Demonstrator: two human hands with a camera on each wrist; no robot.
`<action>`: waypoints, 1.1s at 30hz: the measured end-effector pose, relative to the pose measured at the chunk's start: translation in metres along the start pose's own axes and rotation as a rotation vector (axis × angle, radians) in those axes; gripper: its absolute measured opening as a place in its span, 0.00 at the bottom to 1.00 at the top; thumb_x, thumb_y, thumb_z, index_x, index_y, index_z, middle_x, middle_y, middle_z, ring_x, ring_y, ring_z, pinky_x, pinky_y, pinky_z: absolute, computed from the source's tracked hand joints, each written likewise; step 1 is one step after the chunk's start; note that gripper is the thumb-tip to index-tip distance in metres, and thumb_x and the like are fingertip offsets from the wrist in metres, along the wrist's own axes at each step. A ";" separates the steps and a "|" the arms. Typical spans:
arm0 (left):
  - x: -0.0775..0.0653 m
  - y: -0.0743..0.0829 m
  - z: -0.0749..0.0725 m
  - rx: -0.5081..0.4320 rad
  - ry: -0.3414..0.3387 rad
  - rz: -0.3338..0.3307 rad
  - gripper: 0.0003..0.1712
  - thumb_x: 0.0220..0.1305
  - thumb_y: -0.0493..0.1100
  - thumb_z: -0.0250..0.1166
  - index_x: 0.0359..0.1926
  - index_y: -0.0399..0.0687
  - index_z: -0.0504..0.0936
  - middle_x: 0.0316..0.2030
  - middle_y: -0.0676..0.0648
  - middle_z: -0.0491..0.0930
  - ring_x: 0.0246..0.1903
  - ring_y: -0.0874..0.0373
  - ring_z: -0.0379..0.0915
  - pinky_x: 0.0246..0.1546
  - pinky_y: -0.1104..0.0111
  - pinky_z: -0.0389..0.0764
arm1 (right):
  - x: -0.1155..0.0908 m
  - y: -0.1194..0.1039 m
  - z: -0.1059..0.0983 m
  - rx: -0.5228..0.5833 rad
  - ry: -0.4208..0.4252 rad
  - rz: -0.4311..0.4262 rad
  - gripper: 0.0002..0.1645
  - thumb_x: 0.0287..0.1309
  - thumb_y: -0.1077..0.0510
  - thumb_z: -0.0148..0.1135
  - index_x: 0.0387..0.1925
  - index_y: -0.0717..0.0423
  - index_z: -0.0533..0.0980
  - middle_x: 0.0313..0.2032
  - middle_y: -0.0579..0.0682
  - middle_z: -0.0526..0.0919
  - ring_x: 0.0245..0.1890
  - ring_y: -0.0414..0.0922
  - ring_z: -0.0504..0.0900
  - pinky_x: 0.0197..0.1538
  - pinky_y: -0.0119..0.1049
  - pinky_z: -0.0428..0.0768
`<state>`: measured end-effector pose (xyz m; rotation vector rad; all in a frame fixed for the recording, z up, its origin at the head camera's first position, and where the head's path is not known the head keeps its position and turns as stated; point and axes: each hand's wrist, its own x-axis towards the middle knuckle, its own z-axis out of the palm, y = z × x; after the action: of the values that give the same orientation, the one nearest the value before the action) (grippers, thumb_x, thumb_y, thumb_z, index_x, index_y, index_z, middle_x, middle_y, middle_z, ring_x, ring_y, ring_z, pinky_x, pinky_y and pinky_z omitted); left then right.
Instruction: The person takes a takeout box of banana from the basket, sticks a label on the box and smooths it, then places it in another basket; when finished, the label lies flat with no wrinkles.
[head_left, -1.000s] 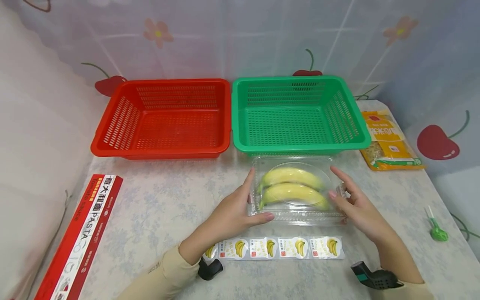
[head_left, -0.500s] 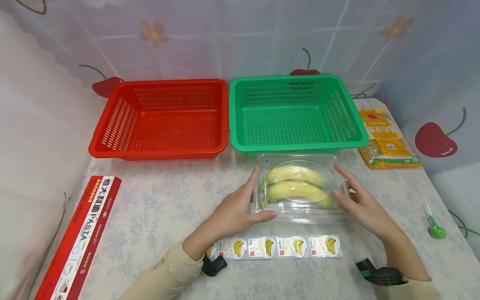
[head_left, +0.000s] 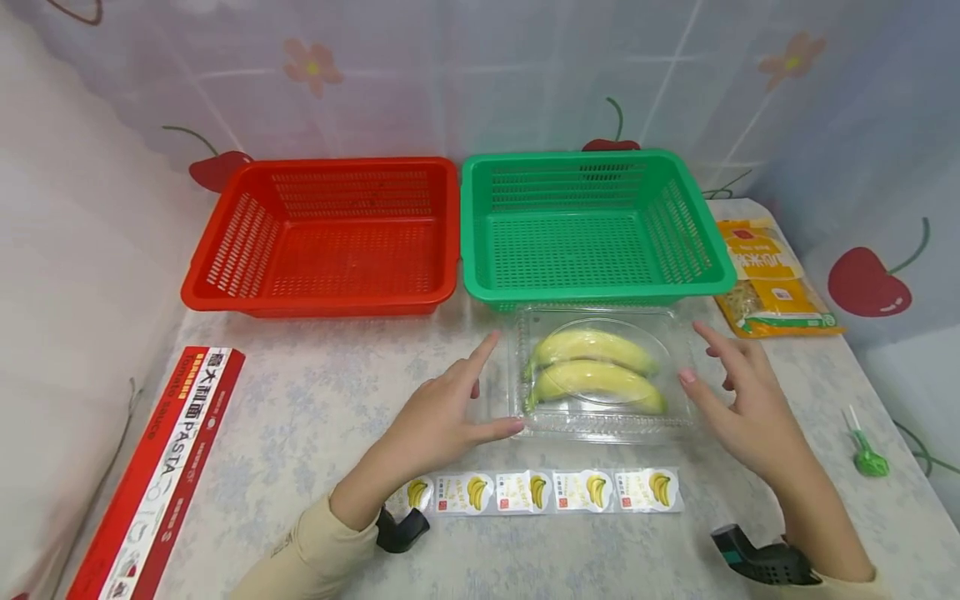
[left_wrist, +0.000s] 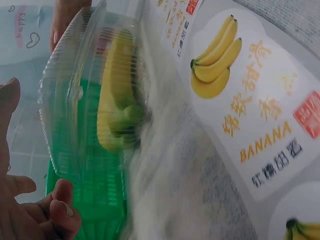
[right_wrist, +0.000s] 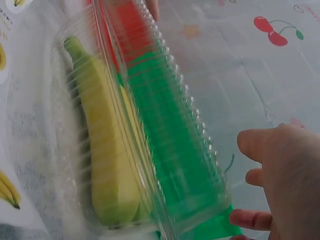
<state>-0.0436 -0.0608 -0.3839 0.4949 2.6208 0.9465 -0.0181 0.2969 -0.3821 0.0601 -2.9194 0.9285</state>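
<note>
A clear plastic clamshell box (head_left: 607, 425) lies on the table with its lid down. Two bananas (head_left: 596, 381) show through it, side by side; the left wrist view shows their greenish ends. My left hand (head_left: 431, 417) is at the box's left side, thumb and index finger spread, the thumb tip by the near left corner; whether it touches cannot be made out. Off the right side is my right hand (head_left: 750, 408), fingers loosely bent and holding nothing. In the right wrist view a gap separates the right hand (right_wrist: 290, 175) from the box.
A strip of banana stickers (head_left: 525, 492) lies in front of the box. Behind stand a red basket (head_left: 360, 304) and a green basket (head_left: 600, 293). A red pasta box (head_left: 161, 467) is at left; a yellow food bag (head_left: 783, 292) and green lollipop (head_left: 872, 460) are at right.
Both hands have let go of the box and drawn apart, the left one leftward and the right one rightward. The box stays about where it was half a second ago, lid down.
</note>
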 end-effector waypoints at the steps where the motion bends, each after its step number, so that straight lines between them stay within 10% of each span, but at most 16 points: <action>1: -0.004 -0.002 -0.004 0.003 0.009 -0.003 0.61 0.54 0.72 0.68 0.78 0.76 0.38 0.42 0.49 0.76 0.34 0.58 0.71 0.33 0.65 0.72 | -0.001 -0.005 0.001 0.017 0.036 -0.025 0.40 0.66 0.51 0.62 0.76 0.39 0.58 0.58 0.61 0.67 0.45 0.48 0.63 0.35 0.35 0.66; 8: -0.036 -0.024 -0.031 0.032 0.086 -0.047 0.60 0.52 0.66 0.72 0.77 0.77 0.44 0.40 0.50 0.74 0.23 0.60 0.63 0.27 0.69 0.68 | 0.000 -0.049 0.017 0.195 0.136 -0.316 0.40 0.53 0.68 0.67 0.69 0.52 0.69 0.48 0.55 0.73 0.41 0.38 0.64 0.43 0.31 0.61; 18: -0.086 -0.069 -0.047 0.083 0.077 -0.165 0.52 0.50 0.56 0.78 0.74 0.68 0.61 0.39 0.51 0.74 0.23 0.61 0.63 0.26 0.71 0.68 | -0.006 -0.124 0.063 0.452 -0.148 -0.572 0.37 0.56 0.67 0.67 0.67 0.50 0.70 0.46 0.43 0.73 0.34 0.38 0.70 0.38 0.30 0.72; 33: -0.108 -0.100 -0.014 0.084 -0.010 -0.248 0.34 0.44 0.54 0.81 0.53 0.67 0.77 0.30 0.58 0.70 0.26 0.65 0.64 0.29 0.72 0.66 | -0.012 -0.159 0.163 0.550 -0.581 -0.501 0.27 0.69 0.51 0.60 0.67 0.41 0.69 0.45 0.48 0.75 0.30 0.36 0.71 0.35 0.27 0.76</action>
<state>0.0259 -0.1864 -0.4210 0.1865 2.6430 0.7562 -0.0067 0.0731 -0.4249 1.2032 -2.7232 1.7843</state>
